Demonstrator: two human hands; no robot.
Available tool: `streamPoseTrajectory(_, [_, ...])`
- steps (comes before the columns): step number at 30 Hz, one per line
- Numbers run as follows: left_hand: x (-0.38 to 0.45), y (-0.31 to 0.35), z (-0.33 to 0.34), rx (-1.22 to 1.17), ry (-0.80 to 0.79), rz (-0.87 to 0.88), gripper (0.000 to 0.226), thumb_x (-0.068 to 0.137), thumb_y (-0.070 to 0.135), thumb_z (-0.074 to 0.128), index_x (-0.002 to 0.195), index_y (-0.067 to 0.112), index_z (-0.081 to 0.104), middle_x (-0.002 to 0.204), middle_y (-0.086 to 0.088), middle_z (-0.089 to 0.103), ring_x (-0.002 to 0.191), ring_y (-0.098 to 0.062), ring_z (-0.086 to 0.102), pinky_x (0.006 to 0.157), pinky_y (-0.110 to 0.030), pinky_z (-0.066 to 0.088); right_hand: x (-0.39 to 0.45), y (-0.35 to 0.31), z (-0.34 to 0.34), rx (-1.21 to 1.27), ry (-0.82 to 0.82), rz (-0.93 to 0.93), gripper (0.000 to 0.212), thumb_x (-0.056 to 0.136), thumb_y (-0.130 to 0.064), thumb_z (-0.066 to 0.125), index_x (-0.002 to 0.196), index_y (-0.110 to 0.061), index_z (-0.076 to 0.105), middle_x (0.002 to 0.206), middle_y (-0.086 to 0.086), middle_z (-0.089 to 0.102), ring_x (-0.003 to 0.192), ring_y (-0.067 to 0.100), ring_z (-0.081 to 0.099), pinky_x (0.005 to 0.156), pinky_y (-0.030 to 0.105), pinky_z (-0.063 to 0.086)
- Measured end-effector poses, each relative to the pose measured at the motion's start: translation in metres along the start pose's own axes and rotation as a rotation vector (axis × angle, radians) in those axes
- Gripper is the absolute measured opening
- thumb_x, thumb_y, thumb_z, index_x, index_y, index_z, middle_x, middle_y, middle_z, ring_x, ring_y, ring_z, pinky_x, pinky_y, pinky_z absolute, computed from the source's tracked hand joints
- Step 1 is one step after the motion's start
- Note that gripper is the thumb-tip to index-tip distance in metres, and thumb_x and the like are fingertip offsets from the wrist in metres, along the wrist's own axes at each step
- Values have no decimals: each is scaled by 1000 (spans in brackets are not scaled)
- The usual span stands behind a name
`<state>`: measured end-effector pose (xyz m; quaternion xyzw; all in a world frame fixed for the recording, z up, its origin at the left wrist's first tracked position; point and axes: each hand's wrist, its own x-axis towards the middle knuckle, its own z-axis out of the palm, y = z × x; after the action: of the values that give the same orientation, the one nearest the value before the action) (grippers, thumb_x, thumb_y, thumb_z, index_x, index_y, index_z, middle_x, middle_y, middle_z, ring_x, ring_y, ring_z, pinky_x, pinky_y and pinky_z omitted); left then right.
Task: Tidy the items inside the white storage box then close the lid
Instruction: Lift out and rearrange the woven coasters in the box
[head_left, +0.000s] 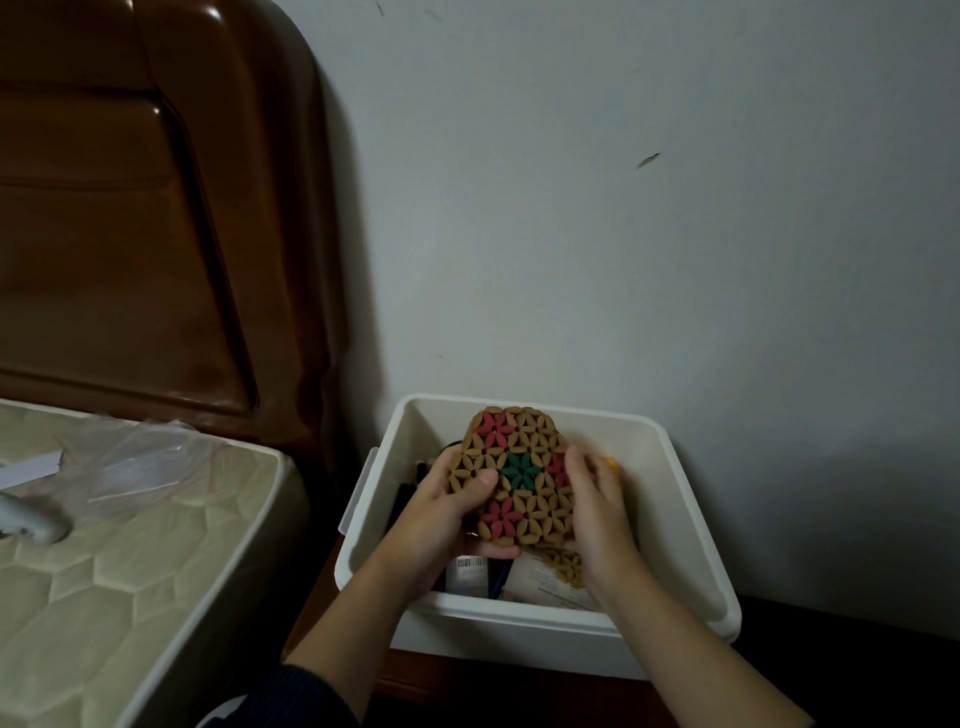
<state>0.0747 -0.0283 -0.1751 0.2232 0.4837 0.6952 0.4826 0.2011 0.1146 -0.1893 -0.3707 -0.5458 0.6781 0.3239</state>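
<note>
Two hands hold one woven mat (514, 478), tan with red and green flower motifs, upright over the white storage box (691, 525) at lower centre of the frame. Left hand (447, 512): thumb curled across the mat's face, fingers behind its left edge. Right hand (595, 499): fingers curled round the right edge. Box: lid not on, holding dark items, a barcoded pack (470, 569) and white paper (540, 582). Mattress (130, 561) at lower left; wooden headboard (156, 208) at upper left.
</note>
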Motion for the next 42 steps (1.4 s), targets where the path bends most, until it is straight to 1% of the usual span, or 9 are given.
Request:
streamPoseTrajectory(10, [0,-2,2,155,79,-38,40,96,33,75,131,30,56,118,-1,77,105,-31,77,69,-54,65,-2,4,5,-323,-21,-299,27,111,-47,37,134,-38,47,122,-22,59,108,-14,60,89,21,54])
streamPoseTrajectory(18, [1,-3,0,163,47,-19,47,96,37,74,136,31,51,127,-4,73,110,-33,75,71,-57,65,3,2,-3,-333,-115,-264,31,112,-44,38,141,-38,47,129,-20,61,118,-3,60,93,21,55])
streamPoseTrajectory(21, [3,-5,0,158,66,12,44,97,35,72,135,29,51,127,-7,72,108,-34,76,68,-53,65,9,1,-16,-321,-226,-198,40,106,-62,39,139,-45,53,128,-23,65,120,-3,62,93,20,56])
streamPoseTrajectory(23, [3,-5,1,134,91,44,42,97,34,71,134,28,52,125,-8,73,106,-35,76,66,-51,65,17,-2,-26,-369,-173,-195,48,103,-67,36,141,-45,54,132,-18,66,122,5,63,98,33,57])
streamPoseTrajectory(26, [3,-5,0,96,185,89,36,99,30,69,131,26,54,123,-9,74,102,-34,78,66,-53,65,37,-8,-44,-617,85,-218,38,108,-41,46,145,-35,50,135,-4,61,118,18,62,97,41,56])
streamPoseTrajectory(28, [4,-4,-1,94,243,109,32,101,28,68,129,26,53,122,-9,73,98,-31,79,66,-56,65,44,-7,-54,-941,90,-169,51,97,-29,61,146,-25,47,135,3,59,121,24,59,100,46,55])
streamPoseTrajectory(32, [5,-4,0,100,270,109,29,101,27,67,126,26,54,121,-7,73,97,-30,79,65,-56,65,41,12,-51,-1402,-176,104,96,79,-55,78,152,-19,27,154,13,31,144,35,32,115,48,42])
streamPoseTrajectory(35, [4,-5,0,119,255,105,28,101,28,67,126,28,54,121,-7,73,97,-31,79,62,-51,65,44,17,-47,-1467,-229,188,115,78,-62,81,158,-18,11,160,15,16,149,38,18,117,48,36])
streamPoseTrajectory(42, [4,-3,0,119,248,96,29,101,28,67,127,29,54,121,-6,73,98,-30,79,63,-49,65,51,18,-49,-1488,-144,155,124,76,-54,87,158,-19,0,155,21,29,145,38,28,114,51,40])
